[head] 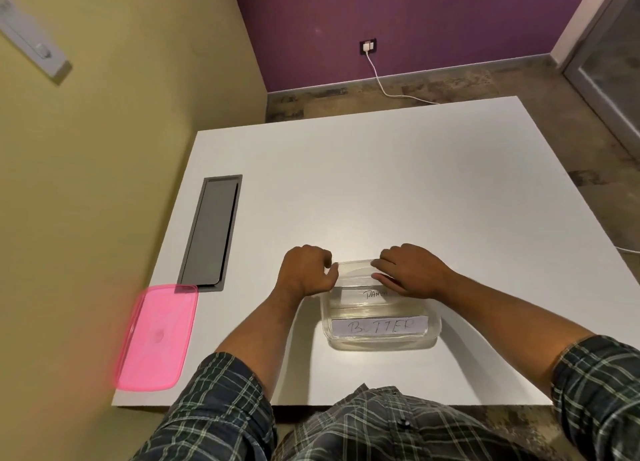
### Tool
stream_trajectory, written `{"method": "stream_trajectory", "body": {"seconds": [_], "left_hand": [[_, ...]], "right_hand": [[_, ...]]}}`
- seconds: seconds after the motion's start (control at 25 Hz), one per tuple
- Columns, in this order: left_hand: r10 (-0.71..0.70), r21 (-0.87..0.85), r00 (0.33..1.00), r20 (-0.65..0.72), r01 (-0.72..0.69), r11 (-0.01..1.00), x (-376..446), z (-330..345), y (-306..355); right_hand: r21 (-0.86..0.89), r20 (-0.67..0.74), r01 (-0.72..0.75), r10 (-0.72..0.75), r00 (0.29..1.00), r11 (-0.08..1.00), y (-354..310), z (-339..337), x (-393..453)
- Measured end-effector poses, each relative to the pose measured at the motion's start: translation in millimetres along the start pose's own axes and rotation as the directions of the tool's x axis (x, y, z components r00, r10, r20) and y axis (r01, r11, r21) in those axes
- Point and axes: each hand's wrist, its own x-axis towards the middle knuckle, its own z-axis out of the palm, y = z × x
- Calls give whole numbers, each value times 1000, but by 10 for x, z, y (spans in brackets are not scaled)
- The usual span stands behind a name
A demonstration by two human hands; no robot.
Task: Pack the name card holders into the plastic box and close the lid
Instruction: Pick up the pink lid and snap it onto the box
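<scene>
A clear plastic box [433,325] stands on the white table near its front edge, lid off. Inside it a name card holder with a white card reading "BUTTER" [379,326] leans against the near wall, and a second holder with handwriting [372,293] stands behind it. Both hands hold a third clear holder [355,270] at the box's far rim: my left hand [304,272] pinches its left end, my right hand [410,270] grips its right end. The pink lid [156,337] lies flat at the table's front left corner.
A grey cable hatch [211,232] is set into the table's left side, just beyond the lid. A yellow wall runs close along the left edge. A white cable [382,80] trails on the floor from a wall socket behind the table.
</scene>
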Motion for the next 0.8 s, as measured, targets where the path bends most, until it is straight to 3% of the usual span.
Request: {"method": "stream_trajectory", "body": {"seconds": [0.12, 0.32, 0.44, 0.6, 0.8], "left_hand": [[-149, -85, 982, -115, 140, 987, -169, -27, -237], [-351, -138, 914, -204, 328, 935, -605, -1, -794], [-481, -182, 863, -155, 454, 872, -892, 11, -1083], [-659, -148, 747, -90, 644, 750, -1280, 71, -1485], [-779, -136, 626, -30, 769, 624, -1672, 182, -1965]], "right_hand": [[88, -66, -62, 68, 995, 994, -83, -34, 368], [225, 31, -173, 171, 985, 959, -360, -15, 1127], [293, 130, -187, 155, 979, 937, -559, 75, 1556], [330, 247, -166, 85, 965, 929, -896, 208, 2121], [348, 355, -119, -13, 935, 930, -1369, 415, 2674]]}}
